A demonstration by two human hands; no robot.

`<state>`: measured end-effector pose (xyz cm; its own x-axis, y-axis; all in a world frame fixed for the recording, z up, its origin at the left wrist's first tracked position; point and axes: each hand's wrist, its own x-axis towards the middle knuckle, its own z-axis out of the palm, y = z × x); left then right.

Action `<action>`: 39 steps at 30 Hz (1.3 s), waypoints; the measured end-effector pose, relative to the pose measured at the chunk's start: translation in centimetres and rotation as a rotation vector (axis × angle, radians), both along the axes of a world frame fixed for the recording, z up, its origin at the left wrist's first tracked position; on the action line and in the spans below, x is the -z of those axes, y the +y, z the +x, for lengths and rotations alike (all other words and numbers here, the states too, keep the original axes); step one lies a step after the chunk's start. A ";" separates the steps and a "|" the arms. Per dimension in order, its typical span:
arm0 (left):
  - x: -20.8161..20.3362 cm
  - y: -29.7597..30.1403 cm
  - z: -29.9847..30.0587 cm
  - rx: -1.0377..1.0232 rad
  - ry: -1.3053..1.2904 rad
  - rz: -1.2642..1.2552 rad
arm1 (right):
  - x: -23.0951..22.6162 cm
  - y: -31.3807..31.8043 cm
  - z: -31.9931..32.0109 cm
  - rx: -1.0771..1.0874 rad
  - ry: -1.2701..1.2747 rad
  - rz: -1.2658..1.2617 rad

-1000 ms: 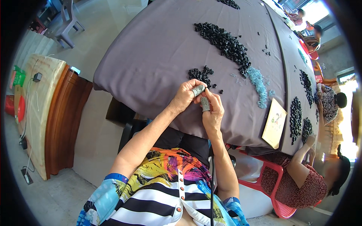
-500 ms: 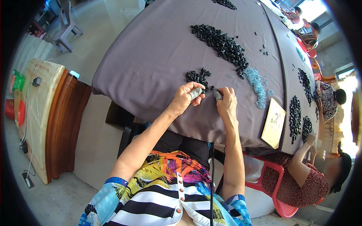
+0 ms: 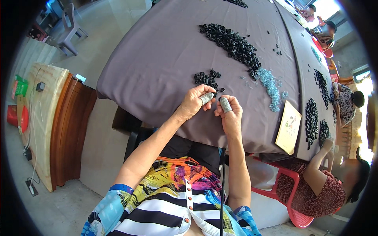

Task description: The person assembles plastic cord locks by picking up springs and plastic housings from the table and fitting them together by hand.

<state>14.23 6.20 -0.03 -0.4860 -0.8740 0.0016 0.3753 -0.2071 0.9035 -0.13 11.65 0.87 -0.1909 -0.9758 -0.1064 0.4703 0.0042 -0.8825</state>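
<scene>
My left hand point(image 3: 193, 103) pinches a small black plastic part point(image 3: 215, 94) between thumb and fingertips, just above the near edge of the cloth-covered table. Close beside it, my right hand point(image 3: 231, 115) is closed in a pinch, fingertips turned toward the left hand. What the right fingertips hold is too small to make out. Grey wraps cover one digit on each hand. Right beyond my fingers lies a small heap of black plastic parts point(image 3: 205, 78). A larger pile of the same parts point(image 3: 232, 44) stretches farther back, with a patch of small shiny bluish springs point(image 3: 269, 88) at its near right end.
A tan booklet point(image 3: 288, 128) lies on the grey tablecloth point(image 3: 157, 51) to the right. Beyond it are more black piles point(image 3: 311, 122) and a co-worker's arm point(image 3: 319, 159). That person sits on a red chair point(image 3: 296, 188). A wooden counter point(image 3: 65, 129) stands left.
My right hand has moved left and turned inward, bringing its pinched fingertips near the left hand. The left hand stays almost in place, still holding the black part.
</scene>
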 end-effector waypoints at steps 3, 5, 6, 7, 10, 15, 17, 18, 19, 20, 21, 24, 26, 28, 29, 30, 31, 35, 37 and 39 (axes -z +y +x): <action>0.0 0.0 -0.4 0.012 -0.035 -0.080 | 0.3 -0.3 0.1 0.001 -0.005 -0.039; 0.0 0.1 -0.2 0.009 -0.061 -0.093 | 0.4 -0.3 0.2 -0.007 0.012 -0.059; 0.0 0.0 -0.2 0.007 -0.084 -0.106 | 0.3 -0.3 0.3 -0.004 0.034 -0.055; 0.0 0.1 -0.2 0.008 -0.086 -0.105 | 0.2 -0.3 0.4 -0.001 0.056 -0.050; 0.0 0.1 -0.2 0.005 -0.104 -0.121 | 0.0 -0.2 0.5 -0.023 0.147 -0.066; -0.3 0.1 -0.1 0.018 -0.147 -0.137 | -0.1 0.0 0.6 -0.008 0.190 -0.051; -0.2 0.1 -0.1 0.018 -0.133 -0.126 | 0.0 0.1 0.6 -0.008 0.160 -0.043; -0.2 0.1 -0.1 0.017 -0.120 -0.117 | 0.1 0.0 0.5 -0.005 0.129 -0.035; -0.2 0.1 -0.1 0.017 -0.119 -0.117 | 0.2 0.0 0.5 -0.001 0.098 -0.027; -0.2 0.1 -0.1 0.029 -0.104 -0.110 | 0.2 0.0 0.5 -0.001 0.099 -0.027; -0.1 0.0 -0.1 0.042 -0.088 -0.104 | 0.3 0.0 0.5 0.001 0.128 -0.044; -0.3 0.1 0.0 0.047 -0.114 -0.098 | 0.3 -0.1 0.7 0.005 0.186 -0.072; -0.5 0.1 0.0 0.047 -0.134 -0.105 | 0.3 0.0 0.7 0.012 0.217 -0.080; -0.4 0.1 0.1 0.046 -0.153 -0.112 | 0.3 0.1 0.8 0.030 0.265 -0.087; -0.4 0.0 0.2 0.060 -0.132 -0.105 | 0.3 0.1 0.8 0.028 0.265 -0.087; -0.3 0.0 0.3 0.074 -0.111 -0.098 | 0.3 0.1 0.7 0.021 0.255 -0.087; -0.3 -0.1 0.4 0.071 -0.110 -0.098 | 0.3 0.1 0.6 0.014 0.245 -0.087; -0.5 -0.4 0.7 0.178 -0.033 -0.028 | 0.7 0.0 0.1 -0.018 0.212 -0.147; -0.5 -0.4 0.6 0.212 0.005 -0.007 | 0.8 0.0 -0.1 -0.058 0.017 -0.144; -0.5 -0.5 0.5 0.230 0.029 -0.005 | 0.7 0.1 -0.1 -0.061 0.007 -0.133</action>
